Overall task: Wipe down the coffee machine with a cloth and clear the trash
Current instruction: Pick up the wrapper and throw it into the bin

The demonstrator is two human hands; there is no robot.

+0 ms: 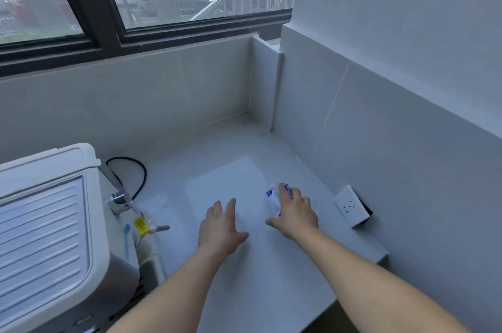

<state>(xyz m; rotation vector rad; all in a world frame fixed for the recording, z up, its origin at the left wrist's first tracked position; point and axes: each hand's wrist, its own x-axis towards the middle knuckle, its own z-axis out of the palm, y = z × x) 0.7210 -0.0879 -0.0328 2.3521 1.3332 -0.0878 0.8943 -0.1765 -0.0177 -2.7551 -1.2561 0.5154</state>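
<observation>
A white coffee machine (49, 229) with a ribbed top stands at the left on the pale counter (217, 148). Its chrome steam wand (119, 198) sticks out to the right, with a yellow tag (141, 225) below it. My right hand (296, 214) lies flat, fingers apart, on a crumpled white and blue wrapper (273, 195) on the counter. My left hand (221, 225) hovers beside it with fingers spread, over a small clear scrap (239, 216) that I can barely make out. No cloth is in view.
A white power socket (351, 205) sits on the wall at the right, close to my right hand. A black cable (141, 172) loops behind the machine. A tiled backsplash and a window close the far side. The counter's front edge drops off at the lower right.
</observation>
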